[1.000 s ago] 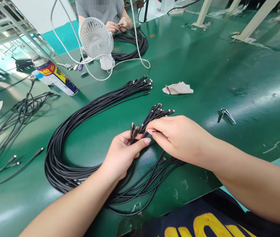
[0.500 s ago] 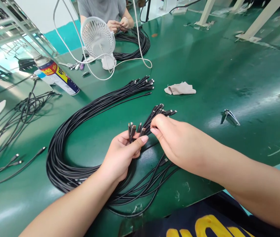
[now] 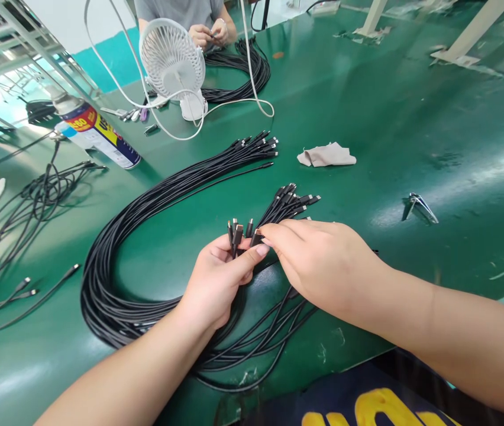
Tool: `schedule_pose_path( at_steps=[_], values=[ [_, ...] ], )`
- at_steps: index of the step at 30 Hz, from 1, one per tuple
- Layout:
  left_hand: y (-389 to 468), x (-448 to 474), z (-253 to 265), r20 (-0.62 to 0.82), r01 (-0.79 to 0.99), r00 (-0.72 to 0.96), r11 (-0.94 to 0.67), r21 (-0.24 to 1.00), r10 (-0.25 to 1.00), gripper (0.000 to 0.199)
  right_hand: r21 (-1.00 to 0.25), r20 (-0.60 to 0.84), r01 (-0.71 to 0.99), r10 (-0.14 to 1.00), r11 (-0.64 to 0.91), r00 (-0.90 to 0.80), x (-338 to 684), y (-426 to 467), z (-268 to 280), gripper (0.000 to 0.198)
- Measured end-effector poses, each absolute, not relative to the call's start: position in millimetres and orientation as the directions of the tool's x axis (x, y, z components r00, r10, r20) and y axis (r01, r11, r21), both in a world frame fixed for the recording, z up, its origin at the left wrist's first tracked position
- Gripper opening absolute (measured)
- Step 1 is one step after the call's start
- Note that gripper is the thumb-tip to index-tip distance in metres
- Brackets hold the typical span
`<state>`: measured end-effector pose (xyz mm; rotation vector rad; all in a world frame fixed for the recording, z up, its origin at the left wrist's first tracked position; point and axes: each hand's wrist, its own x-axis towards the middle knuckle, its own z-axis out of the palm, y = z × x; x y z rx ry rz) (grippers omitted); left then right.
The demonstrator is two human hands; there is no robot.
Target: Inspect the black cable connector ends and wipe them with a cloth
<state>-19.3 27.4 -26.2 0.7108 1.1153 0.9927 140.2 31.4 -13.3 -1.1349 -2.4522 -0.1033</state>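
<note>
My left hand (image 3: 219,278) is closed around several black USB cables, whose connectors (image 3: 238,235) stick up above its fingers. One connector (image 3: 255,239) leans out between the thumb and forefinger. At its tip, the thumb and fingers of my right hand (image 3: 327,266) are pinched together, touching it; the far side of the pinch is hidden. A thick bundle of black cables (image 3: 110,242) curves in a U on the green table. One end of the bundle fans out behind my right hand, with several plugs (image 3: 290,198) showing. Loose cables (image 3: 256,349) lie below my hands.
A nail clipper (image 3: 418,207) and a pale cloth scrap (image 3: 326,155) lie to the right. At the back left stand a spray can (image 3: 96,133) and a white fan (image 3: 173,59). Tangled cables (image 3: 43,195) spread left. Across the table a person's hands (image 3: 210,34) work over another coil (image 3: 252,68).
My right hand has moved slightly left, bringing its fingertips onto the connector in my left hand. More plugs show behind it. The left hand keeps its grip.
</note>
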Motion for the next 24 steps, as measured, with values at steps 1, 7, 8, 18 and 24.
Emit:
schedule_pose_path(
  at_steps=[1, 7, 8, 18, 24],
  values=[
    [27.4, -19.1, -25.9, -0.395, -0.285, 0.111, 0.410, 0.866, 0.912, 0.028, -0.112, 0.425, 0.743, 0.708, 0.660, -0.565, 140.0, 31.5, -13.8, 0.024],
    [26.8, -18.2, -24.1, -0.389, -0.285, 0.104, 0.402, 0.870, 0.915, 0.029, -0.107, 0.438, 0.754, 0.711, 0.648, -0.550, 139.4, 31.7, -15.5, 0.024],
    [26.7, -18.2, -24.3, -0.386, -0.287, 0.103, 0.399, 0.871, 0.917, 0.028, -0.103, 0.437, 0.756, 0.712, 0.647, -0.549, 139.2, 31.6, -15.6, 0.025],
    [27.7, -18.6, -29.1, -0.366, -0.294, 0.111, 0.382, 0.876, 0.924, 0.022, -0.086, 0.456, 0.759, 0.703, 0.645, -0.546, 137.5, 31.5, -15.6, 0.026],
    [27.6, -18.9, -28.8, -0.369, -0.296, 0.118, 0.388, 0.873, 0.922, 0.021, -0.083, 0.442, 0.763, 0.710, 0.641, -0.548, 138.4, 31.7, -16.0, 0.025]
  ],
)
